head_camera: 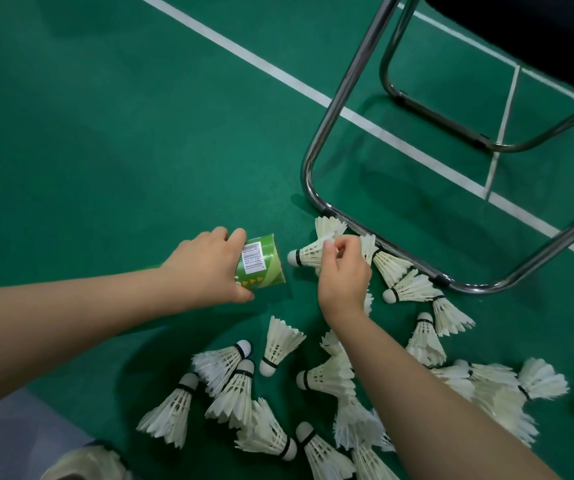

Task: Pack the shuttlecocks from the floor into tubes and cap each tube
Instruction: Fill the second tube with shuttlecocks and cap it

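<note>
1. Left hand (206, 268) is wrapped round a green tube (261, 263), fingers over the top and thumb beneath. It holds the tube low over the floor, lying on its side with the far end facing right
2. Right hand (342, 271) pinches the feather skirt of one shuttlecock (304, 256) between thumb and fingertips. The cork points left at the tube end, just beside it and not yet inside
3. Whether that tube end is open I cannot tell, since the mouth faces away from the camera; no cap is in view
4. Main risk, as I judge it: the skirt is wider than the cork, so a crooked entry could catch feathers on the tube rim and bend or split them. Too hard a pinch on the skirt could crush them as well
5. Second risk: if the tube dips toward its right end, anything already inside might slide back out
6. Loose shuttlecocks (280, 344) lie scattered close to the person, some nested into one another and several tucked against the chrome chair frame (476, 289). The right forearm reaches across them and could scatter them, or push more under the frame
7. Underfoot is a matte green court floor (105, 133) crossed by white lines (244, 52), with a dark seat at the upper right; it looks like an indoor badminton hall
</note>
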Demonstrator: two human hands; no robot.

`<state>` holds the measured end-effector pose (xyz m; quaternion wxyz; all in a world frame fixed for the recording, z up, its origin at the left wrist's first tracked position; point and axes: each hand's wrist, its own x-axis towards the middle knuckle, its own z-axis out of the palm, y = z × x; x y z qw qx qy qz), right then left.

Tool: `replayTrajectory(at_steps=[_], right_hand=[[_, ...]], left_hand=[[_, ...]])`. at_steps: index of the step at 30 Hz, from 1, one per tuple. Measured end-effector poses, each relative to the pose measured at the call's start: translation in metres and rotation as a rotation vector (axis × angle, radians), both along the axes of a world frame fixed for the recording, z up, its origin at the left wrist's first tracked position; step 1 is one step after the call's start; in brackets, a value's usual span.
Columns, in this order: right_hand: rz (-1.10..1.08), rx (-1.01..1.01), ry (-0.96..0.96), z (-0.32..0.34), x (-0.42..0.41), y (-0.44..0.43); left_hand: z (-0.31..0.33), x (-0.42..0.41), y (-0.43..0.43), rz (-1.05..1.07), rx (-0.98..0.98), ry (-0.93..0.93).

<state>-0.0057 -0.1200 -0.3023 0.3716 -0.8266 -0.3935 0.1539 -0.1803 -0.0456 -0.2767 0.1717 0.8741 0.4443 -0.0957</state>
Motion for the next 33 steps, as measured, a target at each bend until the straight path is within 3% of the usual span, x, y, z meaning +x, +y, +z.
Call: replayTrajectory(at_steps=[4,9,13,20,25,28,33], right_hand=[[-0.079,0.214,0.241,0.014,-0.022,-0.008],[0.044,0.172,0.391,0.02,-0.047,-0.017],[0.069,0.153,0.658,0.024,-0.048,-0.019],[0.465,-0.15,0.871,0.031,-0.032,-0.019],[0.755,-0.524,0.972,0.038,-0.015,-0.004],[0.646,-0.537,0.945,0.031,-0.013,0.01],[0.198,-0.142,0.734,0.029,-0.002,0.028]], left_hand=[[0.002,-0.001,-0.005,-0.012,0.007,-0.003],[0.006,0.001,-0.011,-0.023,0.023,-0.03],[0.007,0.001,-0.012,-0.023,0.027,-0.039],[0.007,0.007,-0.013,-0.058,0.028,-0.03],[0.005,0.014,-0.017,-0.19,0.104,0.034],[0.005,0.02,-0.01,-0.172,0.093,0.004],[0.003,0.036,0.017,-0.026,0.038,-0.06]])
